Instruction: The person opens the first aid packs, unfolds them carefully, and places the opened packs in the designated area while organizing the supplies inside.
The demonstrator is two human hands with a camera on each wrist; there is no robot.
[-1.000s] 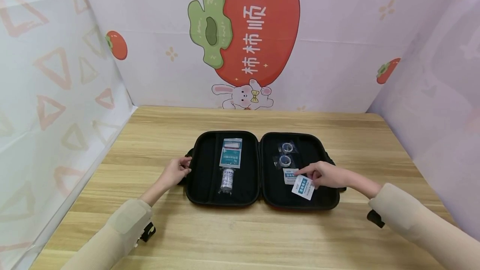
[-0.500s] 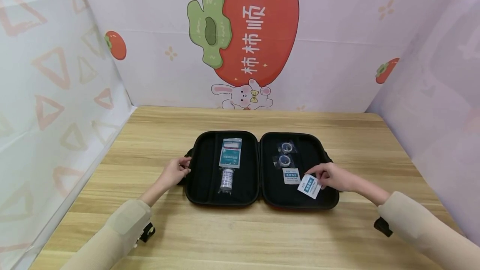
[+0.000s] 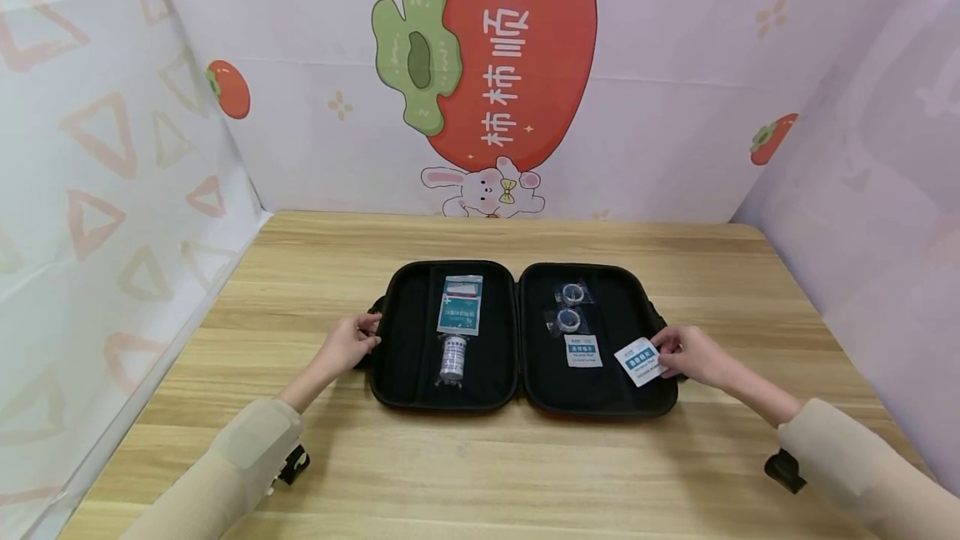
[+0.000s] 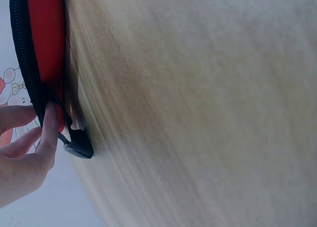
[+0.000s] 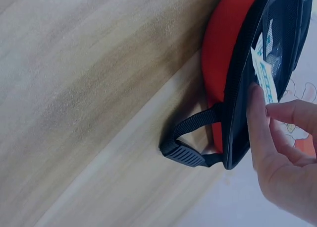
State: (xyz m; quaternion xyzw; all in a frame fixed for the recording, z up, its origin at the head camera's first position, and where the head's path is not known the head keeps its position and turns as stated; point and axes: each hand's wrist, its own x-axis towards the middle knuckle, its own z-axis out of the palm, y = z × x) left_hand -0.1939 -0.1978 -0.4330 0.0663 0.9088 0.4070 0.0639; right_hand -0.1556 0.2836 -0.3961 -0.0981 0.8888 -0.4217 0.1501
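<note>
An open zip case [image 3: 468, 400] with red outer sides lies flat on the table, its two black-lined halves side by side. My left hand [image 3: 351, 343] pinches the left rim near the carrying handle [image 4: 79, 143]; in the left wrist view one finger lies on the red outside. Between thumb and fingers, my right hand [image 3: 692, 354] holds a white and teal alcohol pad sachet [image 3: 637, 362] over the right half. A second alcohol pad sachet [image 3: 583, 352] lies in that half, below two wrapped tape rolls [image 3: 573, 295]. The right wrist view shows the held sachet [image 5: 266, 78] tilted.
The left half holds a flat teal packet [image 3: 460, 307] and a wrapped white roll [image 3: 453, 358]. A second handle [image 5: 185, 150] sticks out at the case's right side. Wooden table [image 3: 480, 473] surrounds the case, with a printed backdrop [image 3: 660, 132] behind.
My right hand has drawn the held sachet rightward, away from the lying one, toward the case's right rim. The left hand stays at the left rim.
</note>
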